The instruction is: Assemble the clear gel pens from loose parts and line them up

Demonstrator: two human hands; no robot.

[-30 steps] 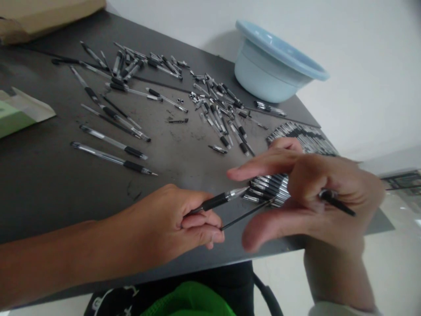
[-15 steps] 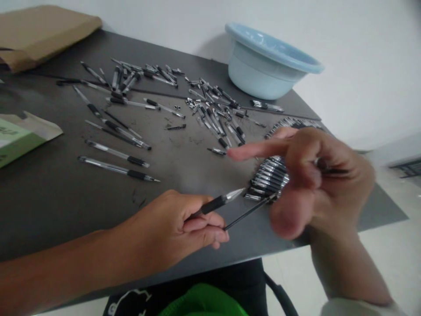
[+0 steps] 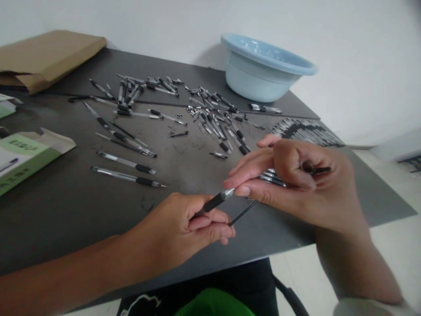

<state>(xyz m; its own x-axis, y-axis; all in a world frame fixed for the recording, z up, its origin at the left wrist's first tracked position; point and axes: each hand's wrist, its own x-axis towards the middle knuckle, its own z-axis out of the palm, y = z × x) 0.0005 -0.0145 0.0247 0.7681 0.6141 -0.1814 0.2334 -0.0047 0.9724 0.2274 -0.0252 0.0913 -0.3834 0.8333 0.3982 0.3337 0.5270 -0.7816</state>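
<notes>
My left hand (image 3: 184, 230) is closed round a pen (image 3: 213, 202) with a black grip, and a thin black refill (image 3: 243, 212) sticks out beneath it. The thumb and fingers of my right hand (image 3: 296, 184) pinch the pen's silver tip. Tucked in that hand's curled fingers is a second black refill (image 3: 317, 169). Both hands hover over the near edge of the dark table (image 3: 49, 210).
Several assembled pens (image 3: 126, 162) lie left of centre, and loose pen parts (image 3: 213, 116) are scattered further back. A row of pen pieces (image 3: 305, 131) lies at the right. A light blue basin (image 3: 263, 68), a brown cardboard piece (image 3: 46, 55) and a green box (image 3: 26, 153) also sit on the table.
My right hand has come down from an open spread and closed its thumb and fingers on the pen's tip. The left hand has stayed nearly still. The camera has tilted up slightly.
</notes>
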